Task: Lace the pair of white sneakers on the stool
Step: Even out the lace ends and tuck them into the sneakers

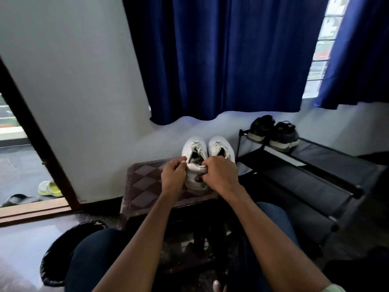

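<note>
Two white sneakers stand side by side, toes toward the wall, on a dark brown stool point(145, 182) with a diamond pattern. My left hand point(173, 175) pinches the left side of the left sneaker point(193, 148) at its collar. My right hand point(221, 175) grips the heel of the same sneaker from the right, hiding part of it. The right sneaker point(221, 146) sits beside it, its rear hidden behind my right hand. Loose white laces show on both tongues.
A black fabric shoe rack point(315, 165) stands right of the stool with a dark pair of shoes point(273, 133) on top. Blue curtains point(221, 60) hang behind. An open doorway at left shows a yellow-soled shoe point(49, 188). A black bin point(63, 253) stands by my left knee.
</note>
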A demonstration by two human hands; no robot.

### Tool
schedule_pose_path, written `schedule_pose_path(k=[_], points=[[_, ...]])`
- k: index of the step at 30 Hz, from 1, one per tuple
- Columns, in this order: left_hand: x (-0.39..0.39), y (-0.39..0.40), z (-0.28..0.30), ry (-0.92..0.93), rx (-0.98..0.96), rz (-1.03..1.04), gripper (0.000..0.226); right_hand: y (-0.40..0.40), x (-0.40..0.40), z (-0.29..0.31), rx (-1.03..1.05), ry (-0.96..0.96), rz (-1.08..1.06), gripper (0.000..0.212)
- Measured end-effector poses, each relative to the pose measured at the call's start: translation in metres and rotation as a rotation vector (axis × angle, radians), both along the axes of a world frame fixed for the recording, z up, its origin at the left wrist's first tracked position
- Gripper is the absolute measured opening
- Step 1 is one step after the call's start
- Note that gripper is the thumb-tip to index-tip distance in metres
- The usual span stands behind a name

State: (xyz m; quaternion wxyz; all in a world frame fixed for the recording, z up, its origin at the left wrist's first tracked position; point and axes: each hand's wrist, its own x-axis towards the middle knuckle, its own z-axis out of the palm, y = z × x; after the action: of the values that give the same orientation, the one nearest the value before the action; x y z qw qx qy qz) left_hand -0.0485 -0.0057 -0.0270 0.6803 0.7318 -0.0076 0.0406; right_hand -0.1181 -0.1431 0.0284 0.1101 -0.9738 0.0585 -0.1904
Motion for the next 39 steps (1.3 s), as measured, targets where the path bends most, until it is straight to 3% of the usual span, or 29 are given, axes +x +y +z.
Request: schedule_pose_path(k=[3, 8, 18, 23, 29, 35, 39], points=[[-0.008, -0.053, 0.028, -0.118, 0.085, -0.006, 0.022, -0.04, -0.017, 0.019, 0.005, -0.054, -0.092, 0.027], [-0.01, -0.146, 0.061, -0.276, 0.133, -0.097, 0.019, -0.115, -0.042, 0.042, 0.006, -0.104, -0.27, 0.026], [-0.02, -0.338, 0.069, -0.351, 0.142, -0.433, 0.022, -0.276, -0.056, 0.046, 0.033, -0.092, -0.648, 0.021], [-0.013, -0.403, 0.054, -0.371, 0.286, -0.612, 0.053, -0.346, -0.028, 0.033, 0.103, -0.036, -0.716, 0.024], [-0.001, -0.447, 0.034, -0.275, 0.399, -0.632, 0.039, -0.394, 0.003, -0.003, 0.21, 0.05, -0.715, 0.029], [0.027, -0.448, 0.013, -0.133, 0.423, -0.608, 0.056, -0.397, 0.018, -0.015, 0.129, 0.115, -0.724, 0.03], [0.02, -0.432, 0.03, -0.142, 0.39, -0.595, 0.034, -0.379, 0.012, -0.01, 0.067, 0.066, -0.765, 0.036]])
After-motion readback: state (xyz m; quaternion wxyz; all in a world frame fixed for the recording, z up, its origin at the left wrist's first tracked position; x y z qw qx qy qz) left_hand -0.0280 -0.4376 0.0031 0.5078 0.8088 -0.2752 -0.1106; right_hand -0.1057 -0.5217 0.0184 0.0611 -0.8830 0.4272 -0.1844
